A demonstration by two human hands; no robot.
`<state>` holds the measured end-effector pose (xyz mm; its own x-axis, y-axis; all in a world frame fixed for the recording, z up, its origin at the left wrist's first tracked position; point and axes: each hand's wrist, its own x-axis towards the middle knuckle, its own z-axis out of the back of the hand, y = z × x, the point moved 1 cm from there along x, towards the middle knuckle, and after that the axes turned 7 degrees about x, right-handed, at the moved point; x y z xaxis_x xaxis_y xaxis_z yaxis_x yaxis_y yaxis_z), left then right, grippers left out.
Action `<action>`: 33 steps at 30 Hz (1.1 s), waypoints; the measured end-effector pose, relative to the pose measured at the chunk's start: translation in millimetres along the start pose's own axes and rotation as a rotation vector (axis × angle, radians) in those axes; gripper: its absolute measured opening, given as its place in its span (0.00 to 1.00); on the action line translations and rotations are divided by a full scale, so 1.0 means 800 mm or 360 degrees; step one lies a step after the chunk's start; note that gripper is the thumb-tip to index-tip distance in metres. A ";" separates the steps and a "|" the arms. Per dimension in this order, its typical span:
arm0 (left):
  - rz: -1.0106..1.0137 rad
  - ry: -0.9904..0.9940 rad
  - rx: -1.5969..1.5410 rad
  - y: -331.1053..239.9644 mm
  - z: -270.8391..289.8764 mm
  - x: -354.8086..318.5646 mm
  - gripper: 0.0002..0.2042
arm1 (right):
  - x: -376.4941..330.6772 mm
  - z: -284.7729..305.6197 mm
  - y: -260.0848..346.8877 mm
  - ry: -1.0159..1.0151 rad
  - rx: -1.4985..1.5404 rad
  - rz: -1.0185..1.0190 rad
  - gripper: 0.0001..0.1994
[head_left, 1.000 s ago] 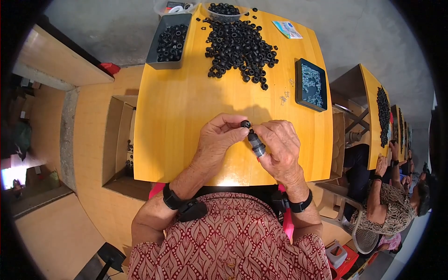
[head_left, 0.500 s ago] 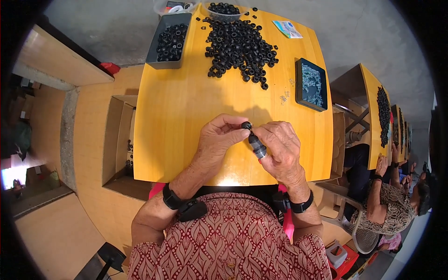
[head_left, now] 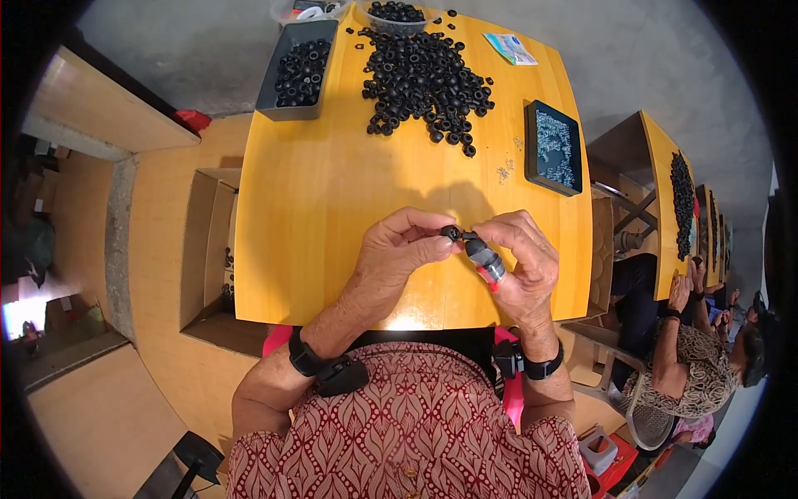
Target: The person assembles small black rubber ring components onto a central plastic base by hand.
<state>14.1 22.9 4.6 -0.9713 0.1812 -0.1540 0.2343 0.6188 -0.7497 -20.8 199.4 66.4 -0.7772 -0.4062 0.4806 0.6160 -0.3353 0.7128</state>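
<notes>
Small black rubber ring sat pinched between thumb and forefinger tips of the left hand, just above the near edge of the yellow wooden table. Ring was round, matte black, same look as the loose ones farther up the table. Right hand gripped a short dark cylindrical tool with a red end, fingers curled around it, thumb and forefinger pressed at its tip. Tool tip was touching the ring; both hands met at that point, over the table centre-front.

Containers: grey rectangular plastic bin at far left corner, partly filled with black rings. Clear round bowl at far edge, also holding black rings. Big loose pile of black rubber rings spread on the table between them and the centre. Dark flat rectangular tray at right edge held small silvery parts, too small to identify. A few of those lay scattered just beside the tray.
</notes>
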 end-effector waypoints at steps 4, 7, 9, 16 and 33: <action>-0.0013 0.0004 0.0040 -0.002 -0.001 -0.001 0.13 | -0.001 0.001 0.003 0.0004 -0.0008 0.0001 0.12; -0.0020 0.0005 0.0060 -0.004 -0.004 -0.003 0.14 | -0.002 0.001 0.005 0.0005 -0.0052 0.0035 0.12; -0.0036 -0.0005 0.0068 -0.006 -0.006 -0.005 0.10 | -0.002 0.001 0.006 -0.0002 -0.0030 0.0043 0.12; -0.0061 0.0004 0.0088 -0.001 -0.005 -0.005 0.11 | -0.005 0.000 0.008 -0.0001 -0.0088 0.0072 0.13; -0.0137 -0.0013 0.0266 0.001 -0.005 -0.005 0.11 | -0.003 -0.001 0.011 0.0045 -0.0267 0.0180 0.14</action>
<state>18.2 25.8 7.5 -0.9879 0.1266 -0.0893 0.1410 0.4958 -0.8569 -13.5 197.0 71.0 -0.6996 -0.4720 0.5365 0.7136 -0.4224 0.5589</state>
